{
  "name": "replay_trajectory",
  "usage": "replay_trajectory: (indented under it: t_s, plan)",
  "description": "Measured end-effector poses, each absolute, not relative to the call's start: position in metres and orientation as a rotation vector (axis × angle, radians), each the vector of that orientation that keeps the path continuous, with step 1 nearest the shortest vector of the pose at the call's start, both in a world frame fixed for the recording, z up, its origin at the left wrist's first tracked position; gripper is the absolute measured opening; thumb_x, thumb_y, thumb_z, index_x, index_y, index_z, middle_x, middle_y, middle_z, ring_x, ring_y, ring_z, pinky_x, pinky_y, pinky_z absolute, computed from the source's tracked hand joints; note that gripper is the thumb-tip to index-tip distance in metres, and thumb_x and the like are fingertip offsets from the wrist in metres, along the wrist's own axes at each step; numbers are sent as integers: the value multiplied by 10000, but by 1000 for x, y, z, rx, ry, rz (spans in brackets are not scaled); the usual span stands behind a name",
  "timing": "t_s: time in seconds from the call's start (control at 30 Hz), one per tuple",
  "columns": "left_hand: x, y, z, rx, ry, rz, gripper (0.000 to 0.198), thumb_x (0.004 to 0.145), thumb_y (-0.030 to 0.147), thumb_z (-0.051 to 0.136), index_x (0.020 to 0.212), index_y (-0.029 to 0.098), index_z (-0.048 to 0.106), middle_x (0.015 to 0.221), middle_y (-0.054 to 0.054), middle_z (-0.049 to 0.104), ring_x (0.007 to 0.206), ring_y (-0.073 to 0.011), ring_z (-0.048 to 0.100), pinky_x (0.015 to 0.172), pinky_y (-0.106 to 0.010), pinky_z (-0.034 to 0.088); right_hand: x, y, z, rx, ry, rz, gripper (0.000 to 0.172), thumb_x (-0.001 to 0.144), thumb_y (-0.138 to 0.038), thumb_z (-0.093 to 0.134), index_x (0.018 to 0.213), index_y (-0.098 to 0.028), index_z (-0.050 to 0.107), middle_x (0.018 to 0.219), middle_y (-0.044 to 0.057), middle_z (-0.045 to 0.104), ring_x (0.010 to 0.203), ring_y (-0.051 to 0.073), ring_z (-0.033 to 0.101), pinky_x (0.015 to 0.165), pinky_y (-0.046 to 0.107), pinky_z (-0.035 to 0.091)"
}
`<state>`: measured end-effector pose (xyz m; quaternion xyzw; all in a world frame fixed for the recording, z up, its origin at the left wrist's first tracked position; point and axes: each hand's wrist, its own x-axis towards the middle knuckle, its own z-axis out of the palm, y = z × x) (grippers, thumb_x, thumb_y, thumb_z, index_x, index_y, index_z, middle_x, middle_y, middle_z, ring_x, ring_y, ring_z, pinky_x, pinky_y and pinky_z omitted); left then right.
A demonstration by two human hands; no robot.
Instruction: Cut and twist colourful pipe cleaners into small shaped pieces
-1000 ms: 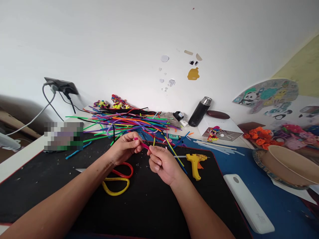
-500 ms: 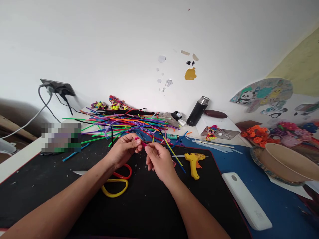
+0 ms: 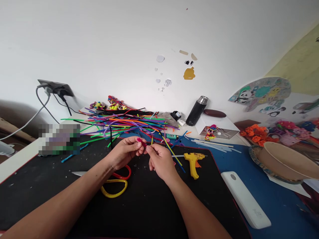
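Over the black mat (image 3: 147, 205), a short magenta pipe cleaner (image 3: 142, 142) is pinched between both hands. My left hand (image 3: 127, 149) grips it with thumb and forefinger, its fuzzy end poking up past the thumb. My right hand (image 3: 160, 161) pinches its other end, so most of the piece is hidden by fingers. Scissors with one red and one yellow handle (image 3: 114, 189) lie under my left wrist. Right of my right hand, a yellow hot glue gun (image 3: 193, 164) rests on its side with a glue stick in its back.
Behind the hands lies a heap of coloured pipe cleaners (image 3: 129, 121). A black flask (image 3: 196, 111), a small pipe-cleaner figure (image 3: 211, 132) and glue sticks (image 3: 214, 145) are at the back right. A white oblong device (image 3: 245, 199) and a bowl (image 3: 286, 162) are on the right.
The hands have drawn slightly closer together around the magenta piece, and more of its fuzzy end shows beside the left thumb. The whole view has shifted slightly.
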<state>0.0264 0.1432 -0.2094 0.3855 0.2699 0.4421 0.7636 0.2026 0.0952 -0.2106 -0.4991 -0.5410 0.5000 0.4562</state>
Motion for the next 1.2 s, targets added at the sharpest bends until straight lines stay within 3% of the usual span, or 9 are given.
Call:
replay_trajectory:
  t_s: [0.37,0.63,0.8,1.03,1.2]
  plan:
    - [28,143,-211,902,701,1005,302,683,333,989,784,117,803,662,-54,716,613,-128,647,564,-203,480,201,95,-212,-1212,-1326,1264,438,963,-619,631,876,-198,716,426,-77,452,363,131,501,430,244,364]
    - [28,147,-209,837,743,1166,336,657,371,997,685,131,763,663,-40,700,609,-105,605,573,-194,474,200,95,-212,-1180,-1263,1295,412,940,-602,663,1026,-199,672,576,-47,586,406,127,536,415,235,369]
    - [27,149,-211,799,757,1154,328,674,352,986,691,120,754,656,-41,695,595,-99,596,563,-191,468,200,93,-216,-1315,-1482,981,287,987,-470,652,1146,-235,696,655,-21,641,485,150,592,524,265,441]
    - [32,144,-209,821,773,1114,368,645,386,999,677,118,750,640,-34,679,586,-96,574,555,-192,461,203,88,-211,-1382,-1734,636,250,1060,-365,552,1030,-223,756,606,-3,652,546,175,627,614,270,418]
    - [31,144,-210,874,773,1111,377,653,414,995,666,129,748,653,-32,682,617,-104,589,613,-204,491,203,90,-213,-1368,-1823,442,285,1077,-340,528,984,-217,769,786,43,762,700,196,705,637,272,384]
